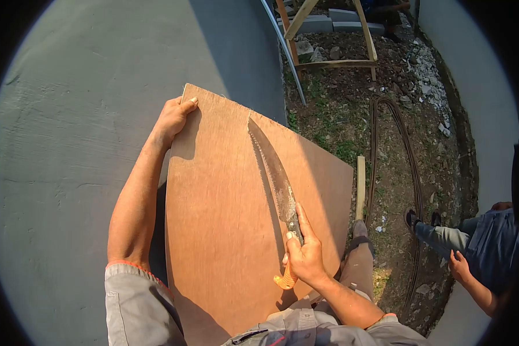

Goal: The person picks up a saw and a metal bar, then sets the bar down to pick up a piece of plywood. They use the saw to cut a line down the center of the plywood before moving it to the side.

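A large reddish-brown plywood sheet fills the middle of the view in front of my body. My left hand grips its far left corner, with the thumb on top and the other fingers hidden behind the edge. In my right hand is a curved handsaw, held by its orange handle with the index finger stretched along the blade's base. The saw's tip is at the board's far edge, by a small notch there. Its toothed side faces left, and its shadow falls on the wood.
To the left is a grey plastered wall. On the right, bent steel rods and a wooden strip lie on rubble-strewn ground. A wooden frame stands at the back by grey blocks. Another person is at the right.
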`<state>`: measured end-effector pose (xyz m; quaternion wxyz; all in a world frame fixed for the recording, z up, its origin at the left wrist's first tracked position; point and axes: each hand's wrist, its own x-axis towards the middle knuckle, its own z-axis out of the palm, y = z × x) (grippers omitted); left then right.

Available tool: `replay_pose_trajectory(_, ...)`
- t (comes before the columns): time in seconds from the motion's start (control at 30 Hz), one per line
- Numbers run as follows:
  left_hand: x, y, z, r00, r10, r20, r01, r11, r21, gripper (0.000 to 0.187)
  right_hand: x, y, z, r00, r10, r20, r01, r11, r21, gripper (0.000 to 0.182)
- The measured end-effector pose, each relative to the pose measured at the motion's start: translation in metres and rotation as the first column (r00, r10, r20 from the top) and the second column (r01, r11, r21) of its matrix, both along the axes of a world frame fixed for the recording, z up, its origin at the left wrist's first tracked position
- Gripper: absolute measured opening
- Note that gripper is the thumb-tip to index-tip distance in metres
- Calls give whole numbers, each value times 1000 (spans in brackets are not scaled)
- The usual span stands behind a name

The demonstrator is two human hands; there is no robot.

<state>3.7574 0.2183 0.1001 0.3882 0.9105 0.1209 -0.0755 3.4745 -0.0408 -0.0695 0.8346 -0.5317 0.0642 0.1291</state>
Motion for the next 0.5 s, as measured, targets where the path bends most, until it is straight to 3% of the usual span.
replay_pose_trajectory(0.1,1,-8,-3,998,-55,28,55,998,2,32,65,30,6,999,5,-52,-2,998,61,69)
replay_pose_trajectory(0.17,0,-8,-1,998,-47,45,47,999,-11,32,128,69,1,999,-47,-24,47,999,6,70)
replay_pose_trajectory(0.27,3,-4,-2,998,-49,31,48,999,14,32,126,67,-4,991,-128,33,127,992,25,69)
replay_pose_trajectory(0.3,3,-5,-3,998,-50,38,52,997,-54,35,125,59,-2,997,-75,19,75,997,3,68)
replay_pose_trajectory(0.4,1,-10,0,999,-23,35,24,1000,-3,37,132,55,5,1000,-9,11,8,1000,17,70)
replay_pose_trajectory(0.47,-8,1,-3,997,-3,83,8,998,-64,36,137,55,7,1000,6,15,-7,1000,22,70)
replay_pose_trajectory(0.5,-16,16,-5,995,41,86,-43,999,21,36,139,58,3,1000,0,10,0,1000,15,70)
